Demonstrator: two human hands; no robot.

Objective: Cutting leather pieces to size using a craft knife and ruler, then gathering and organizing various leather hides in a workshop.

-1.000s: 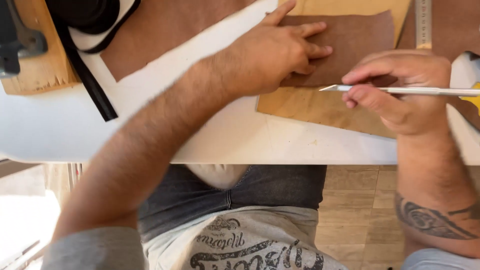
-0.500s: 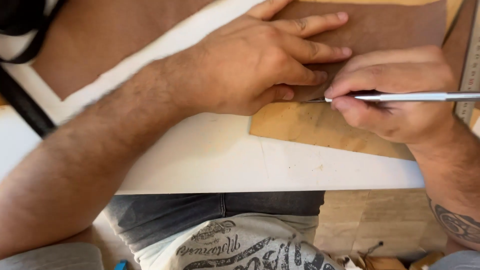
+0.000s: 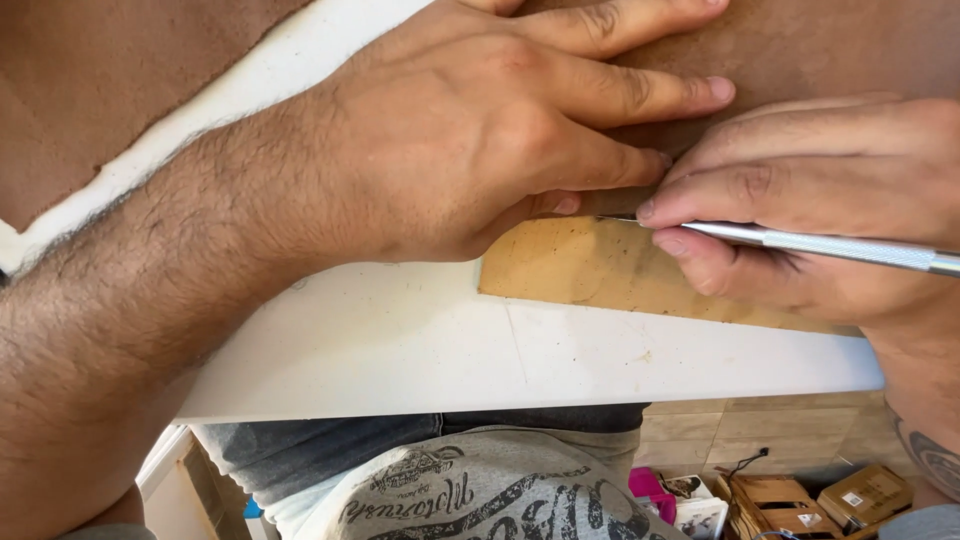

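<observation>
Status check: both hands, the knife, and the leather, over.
Left hand flat, pinning brown leather piece. Right hand gripping silver craft knife, tip at leather edge over tan board. Nothing blocking.

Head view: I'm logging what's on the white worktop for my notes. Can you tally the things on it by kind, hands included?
Hands: 2, the left hand pressing flat on the leather, the right hand gripping the knife
Brown leather pieces: 2, one under the hands, one at far left
Slim metal craft knife: 1
Tan board: 1
Total: 6
</observation>
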